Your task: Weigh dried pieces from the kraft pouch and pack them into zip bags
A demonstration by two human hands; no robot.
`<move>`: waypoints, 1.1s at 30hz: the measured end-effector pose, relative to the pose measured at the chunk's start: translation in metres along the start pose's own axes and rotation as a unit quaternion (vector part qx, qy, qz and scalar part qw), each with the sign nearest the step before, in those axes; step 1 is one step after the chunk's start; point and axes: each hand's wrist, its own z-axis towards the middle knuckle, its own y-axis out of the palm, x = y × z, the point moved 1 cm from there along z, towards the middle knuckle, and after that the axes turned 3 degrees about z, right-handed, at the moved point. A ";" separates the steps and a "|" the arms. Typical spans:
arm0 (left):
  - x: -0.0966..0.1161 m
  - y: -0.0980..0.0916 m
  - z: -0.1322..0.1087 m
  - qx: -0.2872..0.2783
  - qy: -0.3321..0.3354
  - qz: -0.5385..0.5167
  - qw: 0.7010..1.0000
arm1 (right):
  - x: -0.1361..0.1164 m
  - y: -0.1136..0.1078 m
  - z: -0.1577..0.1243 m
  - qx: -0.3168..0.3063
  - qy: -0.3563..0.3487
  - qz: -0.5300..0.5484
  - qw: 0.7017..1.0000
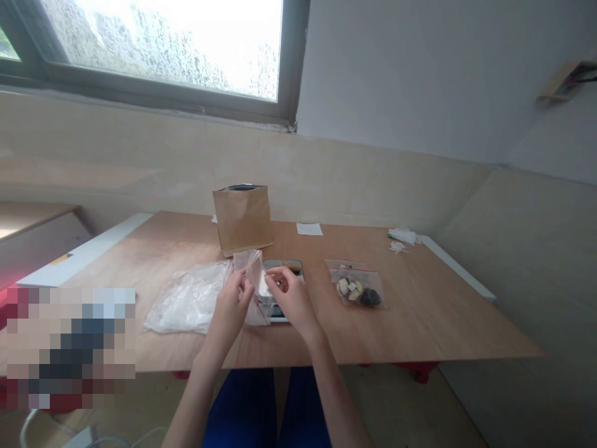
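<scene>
A small clear zip bag (252,264) hangs upright between my hands, above the front of the table. My left hand (234,294) is closed on its left edge. At the bag's right edge, the thumb and fingertips of my right hand (291,292) are pinched together on the plastic. Just behind and under my right hand sits a small scale (278,313) with a tray on top; brownish pieces (293,267) show at its far side, and my hand covers much of it. To the left lies a pile of empty clear bags (186,298).
Filled zip bags (357,289) with pale slices and a dark piece lie to the right. A brown paper pouch (243,218) stands open-topped behind. White paper (310,229) and crumpled scraps (402,236) are farther back. A blurred patch covers the left front.
</scene>
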 end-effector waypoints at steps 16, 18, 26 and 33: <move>-0.007 -0.009 -0.007 0.017 -0.174 -0.169 0.970 | 0.050 0.002 -0.015 -0.095 -0.124 -0.304 0.940; -0.008 -0.010 -0.007 0.017 -0.174 -0.171 0.970 | 0.047 0.000 -0.014 -0.101 -0.118 -0.299 0.942; -0.012 -0.010 -0.006 0.014 -0.188 -0.182 0.965 | 0.046 -0.006 -0.011 -0.007 -0.057 -0.120 0.991; -0.009 -0.005 -0.007 -0.002 -0.208 -0.173 0.963 | 0.014 0.002 -0.004 0.082 0.026 0.196 0.977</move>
